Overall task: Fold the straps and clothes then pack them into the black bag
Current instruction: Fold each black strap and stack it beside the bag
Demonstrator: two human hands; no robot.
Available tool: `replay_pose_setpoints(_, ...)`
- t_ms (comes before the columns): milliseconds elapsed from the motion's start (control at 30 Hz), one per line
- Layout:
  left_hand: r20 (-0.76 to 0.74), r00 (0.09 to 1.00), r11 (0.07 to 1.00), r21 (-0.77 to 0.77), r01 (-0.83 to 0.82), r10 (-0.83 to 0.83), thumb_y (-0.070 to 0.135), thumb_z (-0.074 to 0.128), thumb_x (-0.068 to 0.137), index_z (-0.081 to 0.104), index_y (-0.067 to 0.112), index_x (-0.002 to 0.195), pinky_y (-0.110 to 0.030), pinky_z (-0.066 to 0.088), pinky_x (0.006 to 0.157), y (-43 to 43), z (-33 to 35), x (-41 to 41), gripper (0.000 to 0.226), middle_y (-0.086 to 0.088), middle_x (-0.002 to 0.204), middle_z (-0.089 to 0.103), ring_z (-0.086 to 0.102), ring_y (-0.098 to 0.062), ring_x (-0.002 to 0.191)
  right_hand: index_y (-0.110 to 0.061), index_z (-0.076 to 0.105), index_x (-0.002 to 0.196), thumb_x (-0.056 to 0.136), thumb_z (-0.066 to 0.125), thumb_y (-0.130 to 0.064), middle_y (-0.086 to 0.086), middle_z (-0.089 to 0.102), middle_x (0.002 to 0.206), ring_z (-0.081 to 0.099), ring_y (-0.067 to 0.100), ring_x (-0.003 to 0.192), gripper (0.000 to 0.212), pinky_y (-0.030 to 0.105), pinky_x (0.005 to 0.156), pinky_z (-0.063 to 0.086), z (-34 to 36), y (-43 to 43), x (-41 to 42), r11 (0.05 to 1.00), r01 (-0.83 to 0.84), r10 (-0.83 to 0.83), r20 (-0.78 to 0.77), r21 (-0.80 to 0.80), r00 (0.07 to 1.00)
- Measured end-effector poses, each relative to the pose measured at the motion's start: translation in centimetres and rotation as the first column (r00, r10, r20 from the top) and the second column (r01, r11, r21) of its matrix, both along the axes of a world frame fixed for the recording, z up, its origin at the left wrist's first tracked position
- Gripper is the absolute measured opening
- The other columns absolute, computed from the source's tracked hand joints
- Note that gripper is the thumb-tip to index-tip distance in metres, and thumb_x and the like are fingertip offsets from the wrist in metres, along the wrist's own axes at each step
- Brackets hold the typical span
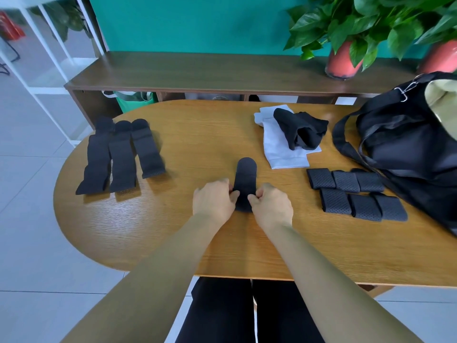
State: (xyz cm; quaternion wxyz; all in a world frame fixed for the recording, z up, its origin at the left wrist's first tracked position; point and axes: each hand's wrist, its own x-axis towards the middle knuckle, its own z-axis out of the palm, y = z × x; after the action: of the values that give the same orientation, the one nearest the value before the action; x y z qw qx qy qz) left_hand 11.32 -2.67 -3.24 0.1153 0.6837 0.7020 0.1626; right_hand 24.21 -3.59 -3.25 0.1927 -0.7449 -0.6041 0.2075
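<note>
A black strap [245, 177] lies in the middle of the wooden table [197, 144], its rounded end pointing away from me. My left hand [214, 200] and my right hand [270, 206] pinch its near end from either side, where the strap is partly rolled or folded. Three unfolded black straps [121, 154] lie flat at the left. Several folded straps [356, 194] sit in two rows at the right. A white garment [279, 149] with a crumpled black garment [300, 131] on top lies behind them. The open black bag [405, 144] stands at the far right.
A dark wooden bench [210, 73] runs behind the table with two potted plants [343, 58] at its right end. A green bag [133, 100] sits under the bench. White shelving [49, 58] stands at the far left. My legs show below the table edge.
</note>
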Motion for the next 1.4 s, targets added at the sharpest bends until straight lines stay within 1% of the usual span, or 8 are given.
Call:
replay_pose_setpoints(167,0.022,1.0,0.997,0.076,0.005,-0.006,0.04,0.054,0.093,0.053,0.02,0.1,-0.034,0.044,0.081,-0.4,-0.2,-0.1,0.021,0.009,0.074,0.056,0.059,-0.017,0.078,-0.014,0.056,0.093,0.092,0.056,-0.029,0.002,0.061,0.083,0.058,0.02,0.077,0.015,0.028,0.059,0.043,0.3,0.1,0.1,1.0,0.005,-0.005,-0.015,-0.016,1.0)
replay_pose_setpoints(300,0.201,0.957,0.973,0.143,0.183,-0.21,0.037,0.066,0.083,0.062,0.02,0.11,-0.032,0.047,0.09,-1.2,-1.7,-1.0,0.032,0.005,0.109,0.06,0.054,-0.013,0.106,-0.014,0.056,0.095,0.092,0.055,-0.028,0.003,0.062,0.087,0.057,0.019,0.077,0.014,0.027,0.059,0.042,0.1,0.1,0.2,1.0,0.008,-0.009,-0.038,-0.016,0.999)
replay_pose_setpoints(433,0.214,0.928,0.952,0.104,0.288,-0.304,0.029,0.071,0.078,0.055,0.019,0.128,-0.019,0.034,0.101,-1.6,-1.7,-1.5,0.053,0.007,0.131,0.052,0.044,-0.01,0.123,-0.014,0.057,0.116,0.092,0.053,-0.026,0.002,0.065,0.103,0.06,0.02,0.09,0.027,0.027,0.066,0.042,0.0,0.1,0.3,1.0,0.003,-0.003,-0.087,-0.007,0.996)
replay_pose_setpoints(733,0.201,0.923,0.943,0.023,0.331,-0.329,0.021,0.069,0.082,0.051,0.014,0.136,-0.019,0.028,0.106,-1.1,-1.0,-1.1,0.058,0.003,0.14,0.049,0.037,-0.013,0.132,-0.014,0.057,0.124,0.092,0.054,-0.022,0.003,0.064,0.116,0.06,0.02,0.103,0.033,0.031,0.079,0.051,0.1,0.3,0.8,0.999,-0.016,0.009,-0.174,-0.04,0.985)
replay_pose_setpoints(967,0.291,0.926,0.965,-0.028,0.259,-0.24,0.015,0.069,0.082,0.05,0.011,0.136,-0.03,0.041,0.104,-1.6,-0.6,-0.9,0.058,-0.002,0.142,0.046,0.048,-0.015,0.126,-0.021,0.061,0.119,0.089,0.06,-0.027,-0.002,0.065,0.109,0.06,0.017,0.095,0.03,0.026,0.069,0.044,0.1,0.4,0.7,0.996,0.078,-0.085,-0.19,-0.046,0.978)
replay_pose_setpoints(1067,0.27,0.934,0.966,-0.041,0.255,-0.235,0.015,0.068,0.083,0.051,0.011,0.136,-0.029,0.045,0.099,-1.5,-0.5,-0.8,0.056,-0.001,0.139,0.049,0.054,-0.016,0.117,-0.023,0.061,0.117,0.088,0.061,-0.028,-0.004,0.066,0.107,0.058,0.015,0.09,0.029,0.025,0.065,0.039,0.2,0.5,0.6,0.993,0.101,-0.109,-0.174,-0.054,0.979)
replay_pose_setpoints(1233,0.184,0.929,0.94,-0.058,0.337,-0.321,0.012,0.065,0.083,0.056,0.01,0.13,-0.03,0.047,0.095,-0.8,-0.4,-1.2,0.047,-0.002,0.134,0.051,0.055,-0.017,0.111,-0.026,0.053,0.114,0.09,0.059,-0.027,-0.005,0.063,0.102,0.059,0.016,0.09,0.024,0.029,0.068,0.044,0.1,0.4,0.2,0.999,0.043,-0.044,-0.075,-0.017,0.996)
replay_pose_setpoints(1400,0.031,0.901,0.889,-0.147,0.433,-0.433,0.013,0.058,0.088,0.049,0.014,0.138,-0.031,0.037,0.108,0.2,0.4,-1.9,0.05,0.004,0.151,0.032,0.038,-0.015,0.134,-0.02,0.064,0.114,0.096,0.05,-0.022,0.0,0.054,0.118,0.057,0.019,0.098,0.023,0.025,0.071,0.04,-0.1,0.1,0.4,0.985,-0.152,0.142,0.121,0.076,0.982)
